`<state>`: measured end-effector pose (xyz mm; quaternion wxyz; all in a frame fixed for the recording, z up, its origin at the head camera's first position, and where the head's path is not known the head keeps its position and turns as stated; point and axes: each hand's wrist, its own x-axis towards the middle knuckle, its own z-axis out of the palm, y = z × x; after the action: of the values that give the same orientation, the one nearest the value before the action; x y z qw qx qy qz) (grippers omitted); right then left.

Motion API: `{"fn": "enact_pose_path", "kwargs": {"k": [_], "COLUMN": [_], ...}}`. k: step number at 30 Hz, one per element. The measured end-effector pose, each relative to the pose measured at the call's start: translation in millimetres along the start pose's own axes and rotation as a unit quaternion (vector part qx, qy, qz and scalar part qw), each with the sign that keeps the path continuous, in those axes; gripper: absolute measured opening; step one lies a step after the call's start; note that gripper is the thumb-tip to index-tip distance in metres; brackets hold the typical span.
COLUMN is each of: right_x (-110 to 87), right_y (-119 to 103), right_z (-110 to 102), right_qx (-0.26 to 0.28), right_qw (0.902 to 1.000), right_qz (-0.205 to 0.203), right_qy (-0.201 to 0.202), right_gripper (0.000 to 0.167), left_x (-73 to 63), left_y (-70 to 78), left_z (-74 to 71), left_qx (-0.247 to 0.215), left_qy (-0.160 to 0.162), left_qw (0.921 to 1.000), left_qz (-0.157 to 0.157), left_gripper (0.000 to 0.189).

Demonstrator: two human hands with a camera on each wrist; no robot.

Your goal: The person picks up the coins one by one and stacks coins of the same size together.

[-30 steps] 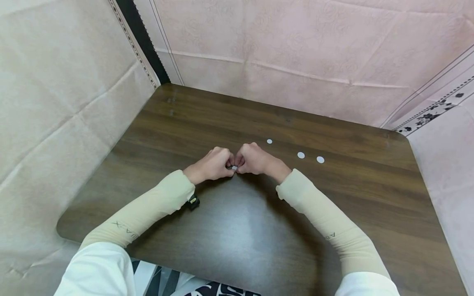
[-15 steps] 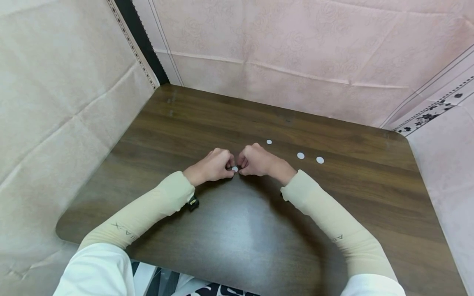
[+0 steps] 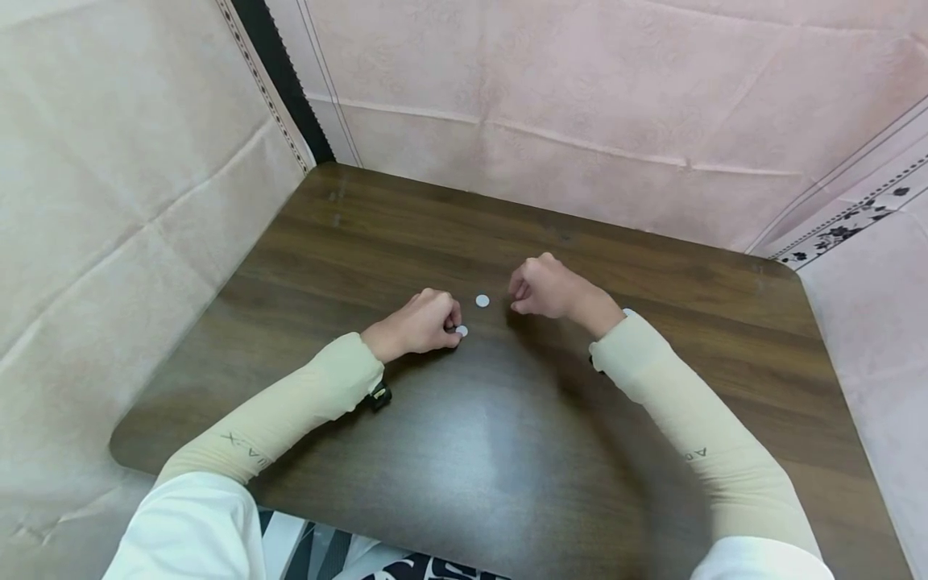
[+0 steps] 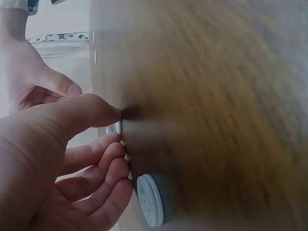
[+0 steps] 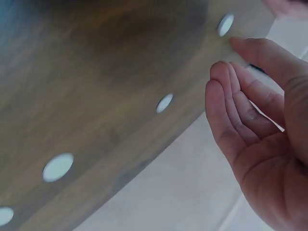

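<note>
My left hand (image 3: pixel 419 324) rests at the middle of the table, thumb and forefinger pinching the edge of a small white disc (image 3: pixel 462 331). Beneath its other fingers, the left wrist view shows a thicker white disc (image 4: pixel 150 200) with a layered rim, hidden from the head view. Just beyond the pinched piece lies another flat white disc (image 3: pixel 482 300). My right hand (image 3: pixel 554 292) hovers to the right of that one, fingers loosely bent, thumb apart and nothing between them.
On the brown wooden table (image 3: pixel 464 483), more white discs lie under and behind the right arm: a near disc (image 5: pixel 164 103), a middle disc (image 5: pixel 58 167) and a last disc (image 5: pixel 6 216). Pale patterned cloth (image 3: pixel 551 105) hangs behind the table and at its sides.
My right hand has drawn away from the left to the right and farther back, uncovering a disc and now hiding others. The left hand has stayed in place at its disc.
</note>
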<state>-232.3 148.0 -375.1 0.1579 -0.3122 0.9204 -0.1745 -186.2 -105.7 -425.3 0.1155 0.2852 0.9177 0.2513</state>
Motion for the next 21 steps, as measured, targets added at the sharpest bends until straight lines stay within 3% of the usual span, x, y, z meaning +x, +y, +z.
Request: {"fn": "enact_pose_path", "kwargs": {"k": [11, 21], "right_x": [11.7, 26.8], "right_y": [38, 57], "right_z": [-12, -9], "right_qx": [-0.016, -0.011], "right_qw": [0.9982, 0.9968], "right_qz": [0.05, 0.078], "right_qy": [0.03, 0.014], "right_gripper": [0.017, 0.025], "left_x": [-0.2, -1.1], "left_y": [-0.5, -0.2], "left_z": [0.5, 0.1], "left_qx": [-0.003, 0.001], "left_qy": [0.003, 0.004], "left_qw": [1.0, 1.0], "left_qz": [0.001, 0.004], "left_gripper": [0.008, 0.009]}}
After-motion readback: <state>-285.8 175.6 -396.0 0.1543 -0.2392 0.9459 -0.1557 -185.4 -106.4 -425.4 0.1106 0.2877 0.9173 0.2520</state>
